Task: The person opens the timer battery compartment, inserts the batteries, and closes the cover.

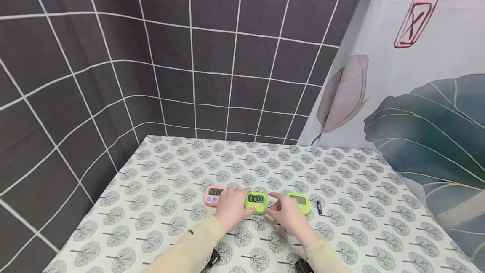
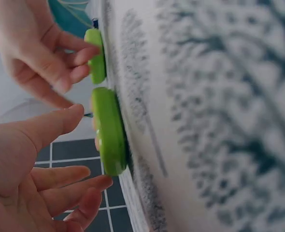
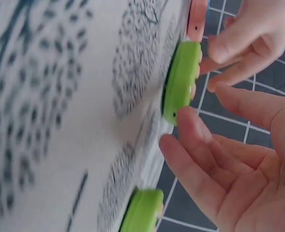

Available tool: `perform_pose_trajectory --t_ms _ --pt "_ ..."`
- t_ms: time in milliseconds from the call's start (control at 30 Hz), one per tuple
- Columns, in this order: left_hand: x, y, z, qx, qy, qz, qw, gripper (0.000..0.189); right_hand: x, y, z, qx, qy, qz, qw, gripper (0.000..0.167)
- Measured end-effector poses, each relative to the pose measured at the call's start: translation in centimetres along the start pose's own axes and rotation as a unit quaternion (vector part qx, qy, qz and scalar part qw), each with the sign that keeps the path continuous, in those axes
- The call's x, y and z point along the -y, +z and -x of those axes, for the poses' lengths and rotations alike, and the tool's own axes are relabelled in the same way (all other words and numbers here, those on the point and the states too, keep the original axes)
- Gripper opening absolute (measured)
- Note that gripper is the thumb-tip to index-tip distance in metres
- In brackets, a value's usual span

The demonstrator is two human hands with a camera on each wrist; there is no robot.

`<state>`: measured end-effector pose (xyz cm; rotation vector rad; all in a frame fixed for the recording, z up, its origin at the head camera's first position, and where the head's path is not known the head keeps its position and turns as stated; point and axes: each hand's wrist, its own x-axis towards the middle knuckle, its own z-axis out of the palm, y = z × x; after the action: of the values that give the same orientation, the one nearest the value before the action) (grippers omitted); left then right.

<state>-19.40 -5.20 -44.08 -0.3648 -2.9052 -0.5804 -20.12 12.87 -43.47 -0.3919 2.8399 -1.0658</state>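
Note:
A green digital timer (image 1: pixel 255 199), its display reading zeros, lies face up on the patterned cloth between both hands. Beside its left edge is my left hand (image 1: pixel 233 206), fingers loosely spread; in the left wrist view its fingertips (image 2: pixel 104 181) come close to the timer's end. My right hand (image 1: pixel 289 214) is at the timer's right edge with relaxed fingers; whether a fingertip touches it I cannot tell. Left of these lies a pink timer (image 1: pixel 213 195), partly covered by the left hand. A second green timer (image 1: pixel 300 201), with a blank display, sits behind the right hand.
A small dark stick-like item (image 1: pixel 319 207) lies right of the second green timer. The table's cloth (image 1: pixel 182 239) has a grey tree print. A dark grid-patterned curtain (image 1: pixel 212 54) hangs behind and at left, and a white printed curtain (image 1: pixel 379 108) at right.

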Motion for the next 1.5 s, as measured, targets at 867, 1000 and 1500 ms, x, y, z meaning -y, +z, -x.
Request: perform_pose_trajectory --t_ms 867,1000,1500 --pt "-5.9 1.6 -2.4 0.005 0.060 -0.063 0.9962 0.065 -5.2 -5.0 1.3 -0.067 0.065 0.067 0.9934 0.053" --pt "-6.8 1.6 -3.0 0.012 0.056 -0.071 0.9958 0.061 -5.8 -5.6 1.2 -0.062 0.080 0.078 0.9918 0.056" --pt "-9.0 3.4 -4.4 0.054 0.021 -0.024 0.9980 0.049 -6.9 -5.4 1.1 -0.042 0.110 0.069 0.9906 0.057"
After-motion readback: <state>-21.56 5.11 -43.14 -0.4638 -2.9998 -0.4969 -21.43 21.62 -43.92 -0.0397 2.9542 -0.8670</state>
